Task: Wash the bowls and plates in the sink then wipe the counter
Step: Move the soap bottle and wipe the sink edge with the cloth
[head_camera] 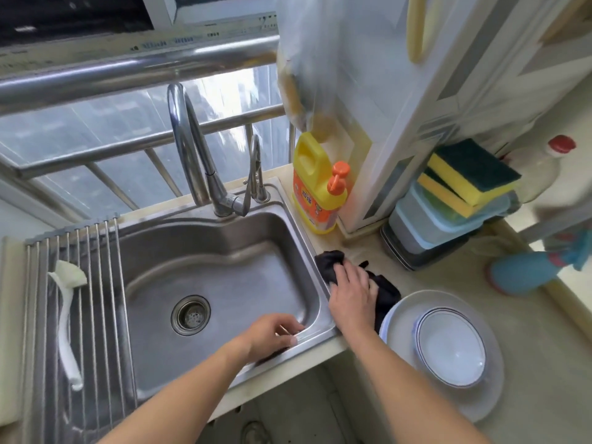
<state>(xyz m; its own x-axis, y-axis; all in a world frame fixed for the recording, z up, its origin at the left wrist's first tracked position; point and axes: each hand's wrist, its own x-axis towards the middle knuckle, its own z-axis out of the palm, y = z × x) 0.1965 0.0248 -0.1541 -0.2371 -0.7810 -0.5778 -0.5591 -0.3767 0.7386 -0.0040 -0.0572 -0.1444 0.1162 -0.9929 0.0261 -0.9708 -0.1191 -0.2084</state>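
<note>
Steel rack (80, 283) of thin rods lies at the left of the frame over the left end of the sink (221, 270), with a white brush (65, 302) resting on it. The basin holds no dishes; its drain (190, 315) sits low in the middle, and the tap (198, 161) rises behind it. At lower centre the left hand (272, 334) grips the front right corner of the sink rim, fingers curled over the edge with something dark under the palm. Just right of it, the right hand (350, 293) presses flat, fingers spread, on a black cloth (384, 293) lying on the desk (448, 277) against the sink's right rim. A yellow detergent bottle (315, 187) stands above, by the back corner. At lower right a white bowl (448, 344) sits inside a white plate (490, 395) on the desk, the cloth touching the plate's edge. Sponges (471, 174) top stacked containers (442, 225) at upper right; a blue spray bottle (525, 270) lies blurred beside them.
</note>
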